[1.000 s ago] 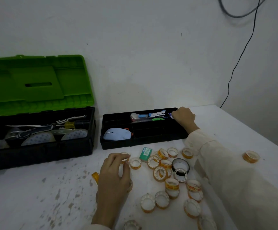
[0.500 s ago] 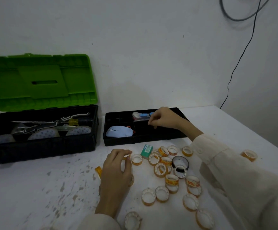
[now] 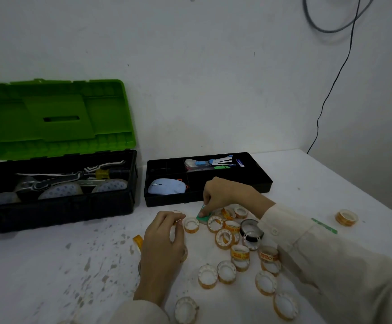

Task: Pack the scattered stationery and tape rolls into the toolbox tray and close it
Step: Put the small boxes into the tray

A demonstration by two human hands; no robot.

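A black toolbox tray stands on the white table, holding a blue mouse and a stapler with small stationery. In front of it lie several small tape rolls and a black tape roll. My right hand pinches a small green box at the tray's front edge. My left hand rests on the table with fingers curled round a tape roll that it mostly hides.
The open toolbox with its green lid raised stands at the left, tools inside. One tape roll lies apart at the right. A cable hangs down the wall.
My right hand has come back from the tray's far compartment and down to the green box in front of the tray. My left hand has stayed in place.
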